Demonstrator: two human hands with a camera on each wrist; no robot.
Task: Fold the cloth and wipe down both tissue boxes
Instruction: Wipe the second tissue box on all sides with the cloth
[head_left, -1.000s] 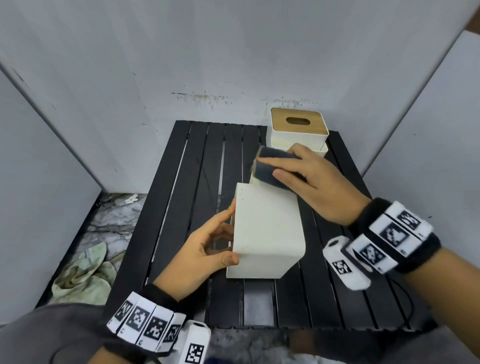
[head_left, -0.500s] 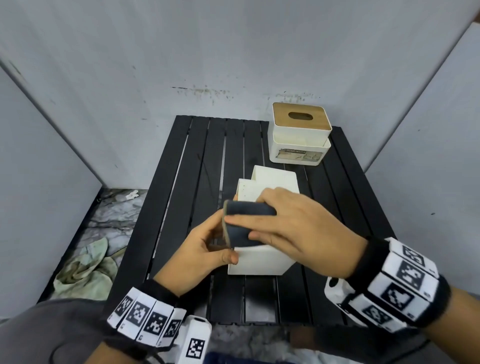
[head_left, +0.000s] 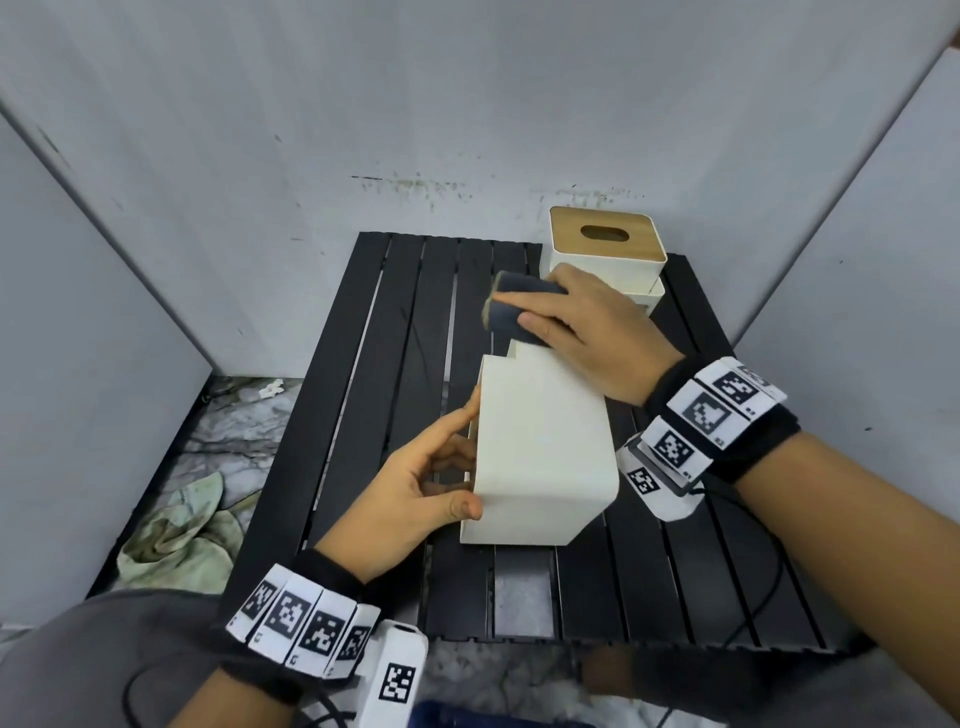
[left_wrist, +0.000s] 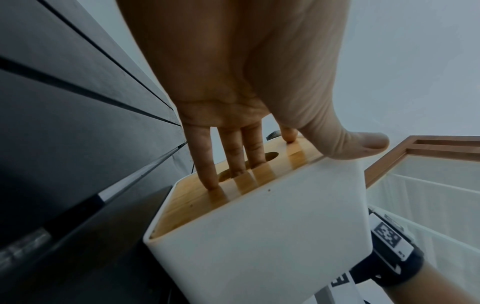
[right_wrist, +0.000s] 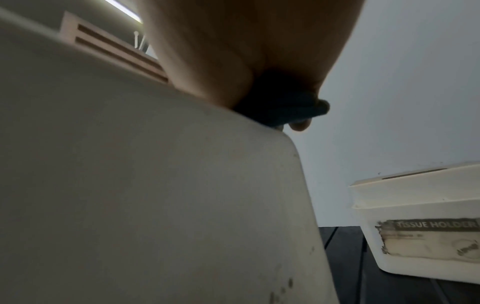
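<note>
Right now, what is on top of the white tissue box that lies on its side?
On the near tissue box, at its far end, the right hand presses the folded dark cloth. The surface under the cloth and palm is covered. The left hand steadies the box's wooden-lid side.

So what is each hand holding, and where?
Right hand grips the folded dark cloth across its top. Left hand steadies the near tissue box at its wooden lid side.
</note>
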